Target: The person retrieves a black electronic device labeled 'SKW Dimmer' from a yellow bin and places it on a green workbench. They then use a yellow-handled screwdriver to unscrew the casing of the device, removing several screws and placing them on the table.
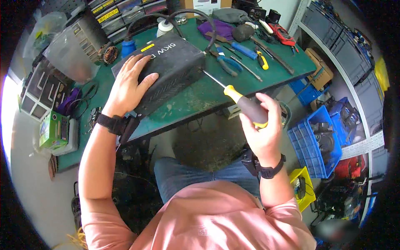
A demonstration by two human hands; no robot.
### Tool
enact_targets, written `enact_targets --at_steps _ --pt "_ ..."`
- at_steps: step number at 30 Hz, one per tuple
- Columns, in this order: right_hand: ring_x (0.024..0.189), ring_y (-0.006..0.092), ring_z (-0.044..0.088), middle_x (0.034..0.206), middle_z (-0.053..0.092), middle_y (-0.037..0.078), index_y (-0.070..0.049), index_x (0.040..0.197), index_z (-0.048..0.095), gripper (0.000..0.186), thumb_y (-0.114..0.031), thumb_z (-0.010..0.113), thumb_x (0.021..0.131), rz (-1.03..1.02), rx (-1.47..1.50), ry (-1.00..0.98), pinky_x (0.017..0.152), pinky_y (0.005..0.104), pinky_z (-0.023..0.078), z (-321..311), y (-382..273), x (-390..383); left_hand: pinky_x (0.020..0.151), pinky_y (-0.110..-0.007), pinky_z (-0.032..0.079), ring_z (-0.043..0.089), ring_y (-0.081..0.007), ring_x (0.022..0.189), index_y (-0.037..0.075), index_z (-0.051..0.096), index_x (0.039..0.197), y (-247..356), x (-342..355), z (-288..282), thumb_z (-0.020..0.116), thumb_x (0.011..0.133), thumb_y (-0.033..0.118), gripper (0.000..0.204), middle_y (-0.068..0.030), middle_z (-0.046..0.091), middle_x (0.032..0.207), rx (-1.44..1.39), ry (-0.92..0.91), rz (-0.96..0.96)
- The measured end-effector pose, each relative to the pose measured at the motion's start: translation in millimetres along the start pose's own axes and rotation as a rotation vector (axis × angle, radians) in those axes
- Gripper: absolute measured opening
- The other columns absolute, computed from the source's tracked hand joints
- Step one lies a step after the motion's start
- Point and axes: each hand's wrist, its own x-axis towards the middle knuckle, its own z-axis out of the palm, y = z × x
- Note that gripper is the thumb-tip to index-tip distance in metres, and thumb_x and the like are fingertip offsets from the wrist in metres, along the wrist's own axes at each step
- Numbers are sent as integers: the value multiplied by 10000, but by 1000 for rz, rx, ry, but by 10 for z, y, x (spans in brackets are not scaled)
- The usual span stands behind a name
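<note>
My left hand point(132, 83) lies on top of a black metal box point(175, 54) with a vented side, white lettering, a yellow label and thick black cables at its back. Its fingers are stretched out over the lid. My right hand point(262, 127) grips the thick handle of a yellow and dark grey screwdriver point(232, 93). The screwdriver's long shaft points up and left, its tip at the lower part of the box's right end, near a corner. Whether the tip is seated in anything is too small to tell.
The green workbench point(196, 104) holds pliers point(228, 64), other hand tools, a purple cloth point(208, 27), a blue bottle point(127, 48) and a copper coil point(107, 54). Parts drawers stand behind. A blue crate point(308, 146), a yellow bin point(306, 200) and shelving point(350, 87) are at the right.
</note>
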Motion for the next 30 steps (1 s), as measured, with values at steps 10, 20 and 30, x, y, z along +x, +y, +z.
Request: enact_targets --at_steps 10,20,30 --pt "760 200 566 925 569 138 -5 1278 448 526 -177 685 841 -27 7 -53 663 314 477 -43 -43 18 1085 -406 278 365 -347 1297 4 460 1307 -17 -5 30 514 913 375 544 -214 420 1366 2 9 31" --pt "830 274 589 992 581 151 -38 1183 515 514 -11 727 715 9 30 -75 667 344 476 -78 -147 88 1093 -403 266 353 -344 1308 4 456 1312 -8 -13 2 524 910 362 542 -215 410 1376 -4 -3 15" --pt "758 266 604 937 594 166 -23 1188 498 480 -95 715 766 27 60 -57 628 367 471 -42 -80 21 1095 -399 261 346 -342 1315 10 450 1321 -22 -15 9 522 913 365 545 -211 402 1385 9 -15 2"
